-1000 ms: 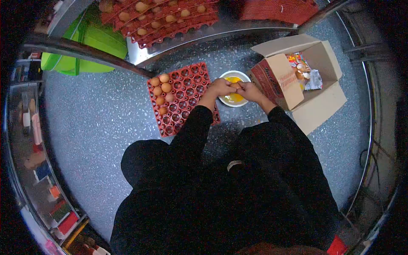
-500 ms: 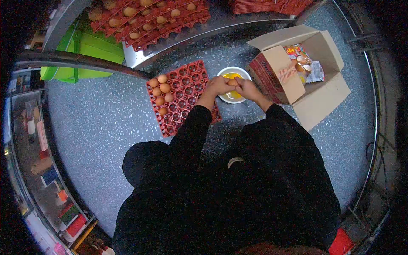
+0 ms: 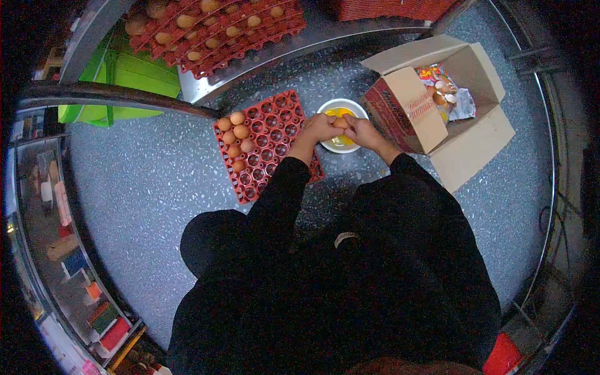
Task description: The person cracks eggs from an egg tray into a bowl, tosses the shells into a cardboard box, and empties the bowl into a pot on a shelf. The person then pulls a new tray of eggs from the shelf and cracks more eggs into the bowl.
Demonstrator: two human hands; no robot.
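"Where does the head view look from?"
"From the person's head, forward and steeply down, over black clothing (image 3: 337, 287) that fills the near middle."
"How close is it?"
"Far enough off that the left hand (image 3: 320, 128) and right hand (image 3: 365, 132) look small, just beyond centre, with floor (image 3: 144, 181) to left and right."
"And the edges?"
"Wide-angle: shelving (image 3: 52, 215) at left bows, the corners go black, and the far edge crops the stacked egg trays (image 3: 201, 67)."

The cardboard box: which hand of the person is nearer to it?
Right. The right hand is just left of the box; the left hand is farther left, near the egg tray.
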